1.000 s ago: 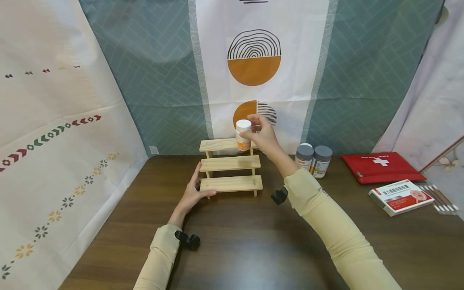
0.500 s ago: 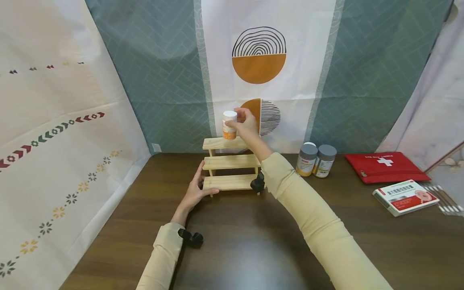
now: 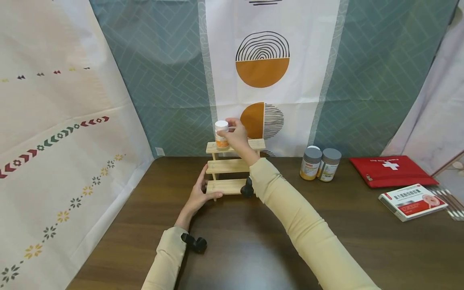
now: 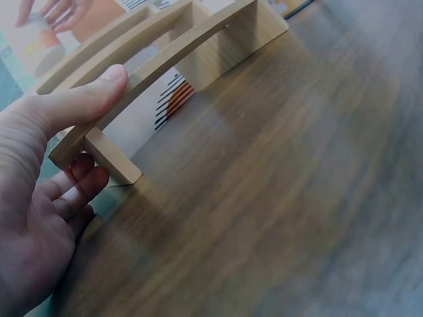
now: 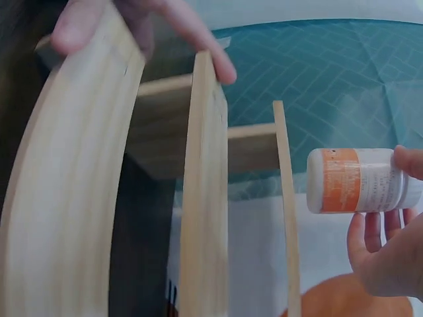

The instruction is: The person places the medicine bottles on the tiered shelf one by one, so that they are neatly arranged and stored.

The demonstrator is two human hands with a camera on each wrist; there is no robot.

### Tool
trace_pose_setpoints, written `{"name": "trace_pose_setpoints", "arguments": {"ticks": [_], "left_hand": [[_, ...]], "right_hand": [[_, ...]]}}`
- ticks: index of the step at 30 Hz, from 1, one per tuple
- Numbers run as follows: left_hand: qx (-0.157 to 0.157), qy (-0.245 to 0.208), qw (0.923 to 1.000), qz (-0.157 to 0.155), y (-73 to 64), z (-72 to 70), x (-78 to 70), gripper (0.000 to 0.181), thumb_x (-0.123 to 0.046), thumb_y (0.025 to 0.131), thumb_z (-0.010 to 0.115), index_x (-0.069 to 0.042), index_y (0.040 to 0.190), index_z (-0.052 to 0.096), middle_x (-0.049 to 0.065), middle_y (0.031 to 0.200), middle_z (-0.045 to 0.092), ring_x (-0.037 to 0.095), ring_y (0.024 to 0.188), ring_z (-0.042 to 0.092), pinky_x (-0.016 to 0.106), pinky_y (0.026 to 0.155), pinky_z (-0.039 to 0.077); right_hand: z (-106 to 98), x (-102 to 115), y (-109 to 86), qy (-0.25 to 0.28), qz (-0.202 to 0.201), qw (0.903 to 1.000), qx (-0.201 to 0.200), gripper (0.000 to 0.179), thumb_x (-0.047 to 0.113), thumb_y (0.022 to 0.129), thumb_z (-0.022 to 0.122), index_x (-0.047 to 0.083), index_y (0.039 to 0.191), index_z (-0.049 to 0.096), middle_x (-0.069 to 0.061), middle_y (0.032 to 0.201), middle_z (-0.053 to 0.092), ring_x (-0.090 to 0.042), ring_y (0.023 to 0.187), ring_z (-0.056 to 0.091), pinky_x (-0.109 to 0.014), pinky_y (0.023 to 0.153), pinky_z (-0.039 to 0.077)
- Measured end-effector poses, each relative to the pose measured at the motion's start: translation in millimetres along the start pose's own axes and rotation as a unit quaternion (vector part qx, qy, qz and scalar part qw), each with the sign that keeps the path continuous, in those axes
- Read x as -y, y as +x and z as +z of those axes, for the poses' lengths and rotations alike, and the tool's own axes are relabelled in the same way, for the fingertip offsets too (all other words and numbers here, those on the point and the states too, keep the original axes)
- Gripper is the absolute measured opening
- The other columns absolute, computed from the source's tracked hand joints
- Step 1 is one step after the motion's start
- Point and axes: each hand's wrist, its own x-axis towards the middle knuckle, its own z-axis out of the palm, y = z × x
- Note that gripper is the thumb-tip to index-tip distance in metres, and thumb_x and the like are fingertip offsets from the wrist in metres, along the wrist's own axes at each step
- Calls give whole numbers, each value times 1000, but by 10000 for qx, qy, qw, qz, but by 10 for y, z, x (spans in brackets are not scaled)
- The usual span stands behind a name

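My right hand (image 3: 236, 137) holds a white pill bottle (image 3: 222, 134) with an orange band by its upper part. The bottle is upright over the left end of the top step of a three-tier wooden stand (image 3: 232, 166). In the right wrist view, a small gap shows between the bottle's base (image 5: 316, 181) and the top board (image 5: 288, 218). My left hand (image 3: 198, 196) grips the left end of the stand's lowest step. Its thumb (image 4: 99, 96) presses on top of that board, while the other fingers (image 4: 82, 188) curl beside the leg.
Right of the stand, two grey-capped bottles (image 3: 310, 163) (image 3: 329, 165) stand close together, a white cap showing behind. Farther right lie a red first-aid pouch (image 3: 393, 170), a red-and-white medicine box (image 3: 413, 202) and a pack of swabs (image 3: 451, 201). Patterned cloth (image 3: 174, 80) hangs at the back.
My right hand has carried the pill bottle left, then lowered it close over the top step's left end. The left hand has kept its grip on the stand. The head view has shifted slightly.
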Motion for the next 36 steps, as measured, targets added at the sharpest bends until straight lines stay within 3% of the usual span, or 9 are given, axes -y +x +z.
{"name": "trace_pose_setpoints", "arguments": {"ticks": [10, 18, 28, 36], "left_hand": [[-66, -81, 9999, -14, 9, -3, 44, 109, 2, 78, 78, -21, 159, 9, 20, 102, 59, 11, 80, 59, 25, 72, 49], [-20, -76, 10000, -47, -4, 10, -7, 109, 2, 79, 77, -21, 159, 8, 18, 102, 60, 12, 81, 59, 26, 73, 49], [3, -52, 10000, 62, 23, 40, -13, 109, 3, 78, 78, -18, 159, 8, 21, 102, 60, 11, 80, 59, 25, 75, 49], [-62, 85, 9999, 49, 5, 12, -2, 108, 4, 78, 77, -17, 159, 9, 20, 102, 60, 12, 82, 58, 26, 76, 49]], "right_hand": [[119, -160, -8, 110, -89, 9999, 83, 53, 11, 87, 73, 9, 134, 50, -13, 134, 52, -29, 120, 51, -41, 102, 45], [102, -199, -28, -7, -75, 10000, 64, 53, 15, 88, 73, 7, 135, 50, -15, 134, 52, -29, 119, 51, -41, 102, 45], [-67, -294, -89, -84, -56, 9999, 83, 55, 22, 88, 73, 10, 136, 50, -14, 135, 52, -31, 121, 53, -41, 100, 47], [-220, -351, -261, 236, -34, 9994, 232, 63, 25, 88, 74, 7, 141, 46, -17, 139, 50, -29, 119, 52, -40, 97, 48]]}}
